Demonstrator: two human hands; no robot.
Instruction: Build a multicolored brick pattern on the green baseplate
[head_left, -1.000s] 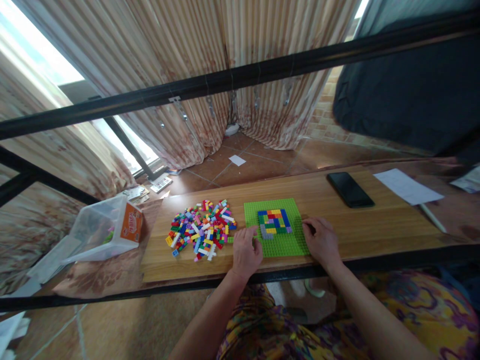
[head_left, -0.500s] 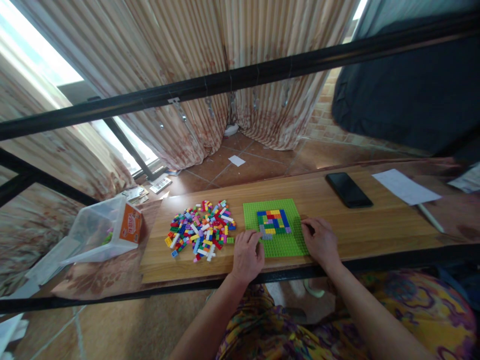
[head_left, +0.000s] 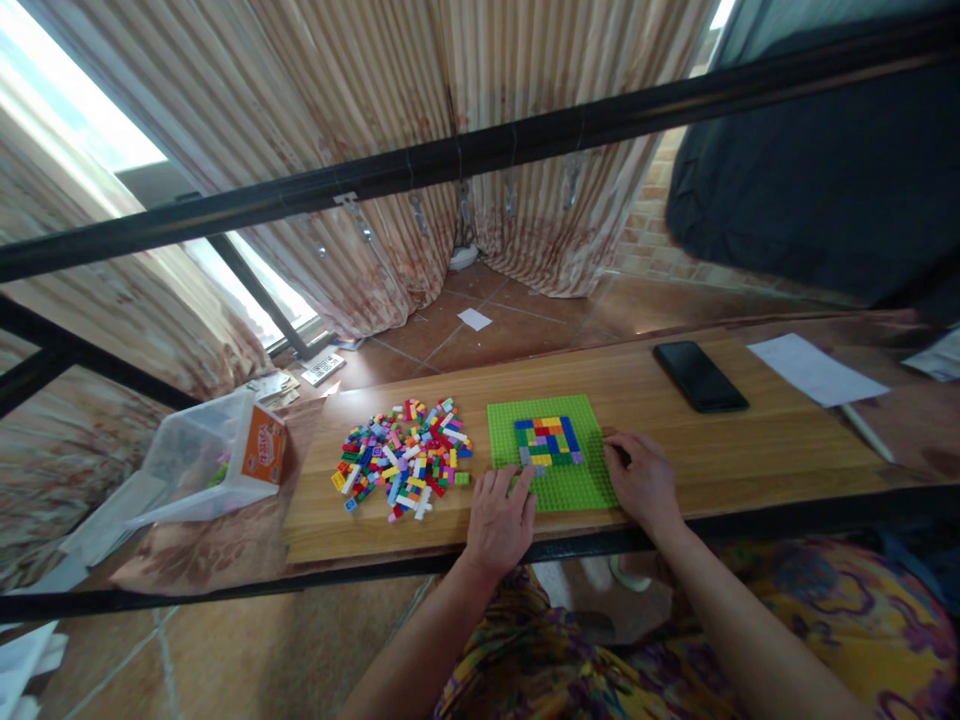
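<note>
A green studded baseplate [head_left: 551, 496] lies on the wooden board, carrying a flat block of coloured bricks [head_left: 553, 438] with blue bricks along its left, top and right sides. My left hand [head_left: 501, 510] rests over the plate's lower left corner, fingers stretched out. Its index fingertip touches a grey brick [head_left: 540, 470] at the block's lower edge. At the plate's right edge, my right hand [head_left: 643, 482] has curled fingers, with thumb and fingertips on the edge. Left of the plate spreads a pile of loose bricks [head_left: 405, 458], with a green brick [head_left: 461, 479] at its near right side.
A black phone [head_left: 700, 376], a white paper sheet [head_left: 817, 368] and a white pen [head_left: 866, 432] lie to the right. A clear plastic tub [head_left: 202, 470] with an orange label stands at the left. A dark metal bar [head_left: 480, 150] crosses beyond the table.
My left hand has shifted slightly right, its index finger now further over the grey brick at the block's lower edge. My right hand stays at the plate's edge.
</note>
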